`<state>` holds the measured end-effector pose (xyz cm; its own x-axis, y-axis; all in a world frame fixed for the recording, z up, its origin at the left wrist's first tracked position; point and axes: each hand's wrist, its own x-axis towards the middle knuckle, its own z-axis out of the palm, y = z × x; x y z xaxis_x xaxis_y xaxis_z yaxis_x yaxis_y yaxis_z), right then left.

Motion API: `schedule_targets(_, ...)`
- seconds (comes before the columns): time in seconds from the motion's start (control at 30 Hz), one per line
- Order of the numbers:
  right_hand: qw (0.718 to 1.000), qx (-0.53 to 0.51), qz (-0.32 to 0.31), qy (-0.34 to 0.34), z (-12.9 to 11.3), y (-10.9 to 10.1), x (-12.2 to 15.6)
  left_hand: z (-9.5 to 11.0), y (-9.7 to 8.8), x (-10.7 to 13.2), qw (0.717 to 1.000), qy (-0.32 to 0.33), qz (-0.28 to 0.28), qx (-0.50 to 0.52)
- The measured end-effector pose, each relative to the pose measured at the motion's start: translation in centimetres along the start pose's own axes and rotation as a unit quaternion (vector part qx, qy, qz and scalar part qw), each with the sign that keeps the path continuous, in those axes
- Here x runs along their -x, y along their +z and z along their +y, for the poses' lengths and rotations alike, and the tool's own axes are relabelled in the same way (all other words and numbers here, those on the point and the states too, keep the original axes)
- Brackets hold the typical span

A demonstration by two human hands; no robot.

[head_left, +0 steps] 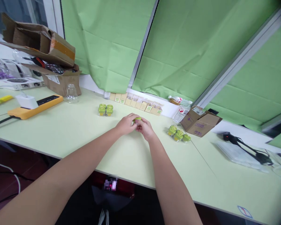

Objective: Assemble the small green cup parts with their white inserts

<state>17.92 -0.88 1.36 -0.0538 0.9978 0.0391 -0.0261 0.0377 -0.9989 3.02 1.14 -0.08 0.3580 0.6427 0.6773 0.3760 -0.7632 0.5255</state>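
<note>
In the middle of the table, my left hand (125,124) and my right hand (145,128) meet around a small green-lidded container (138,118). Fingers of both hands are closed on it, and they hide most of its body. Several clear containers with green lids (105,109) stand grouped to the left of my hands, yellow showing inside. Another group of green-lidded containers (178,134) stands in a slanting row to the right.
Several small cardboard boxes (135,102) line the back wall. A yellow power strip (41,104), a glass jar (71,93) and large cartons (61,78) occupy the left. On the right are plastic bottles (179,114), an open carton (199,122) and a black strapped device (245,148).
</note>
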Motion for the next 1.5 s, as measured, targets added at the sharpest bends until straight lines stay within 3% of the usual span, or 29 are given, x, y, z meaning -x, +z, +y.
schedule_targets(0.33,0.997,0.040,0.062,-0.023,0.1,0.7,-0.2,-0.2,0.3,0.4,0.999,0.002,-0.020,0.032)
schedule_targets(0.63,0.994,0.082,0.063,-0.027,0.2,0.4,-0.3,0.8,0.3,0.5,0.992,0.001,-0.025,0.124)
schedule_targets(0.93,1.000,0.000,0.011,-0.016,0.5,-0.9,-0.8,-0.7,1.4,-0.1,0.969,-0.076,-0.021,0.236)
schedule_targets(1.27,0.996,-0.063,-0.053,0.021,0.0,-1.8,-0.5,-0.7,0.4,-0.4,0.948,-0.121,-0.058,0.289)
schedule_targets(1.37,1.000,-0.021,0.011,-0.013,-0.1,-2.3,-0.6,-0.6,0.2,-0.7,0.929,-0.166,-0.029,0.329)
schedule_targets(1.43,0.991,0.085,0.091,-0.039,0.0,-2.7,-0.6,-0.5,0.2,-0.9,0.907,-0.208,-0.007,0.366)
schedule_targets(1.5,0.959,0.243,0.144,-0.037,0.2,-3.0,-0.6,-0.5,0.2,-1.0,0.892,-0.238,0.004,0.384)
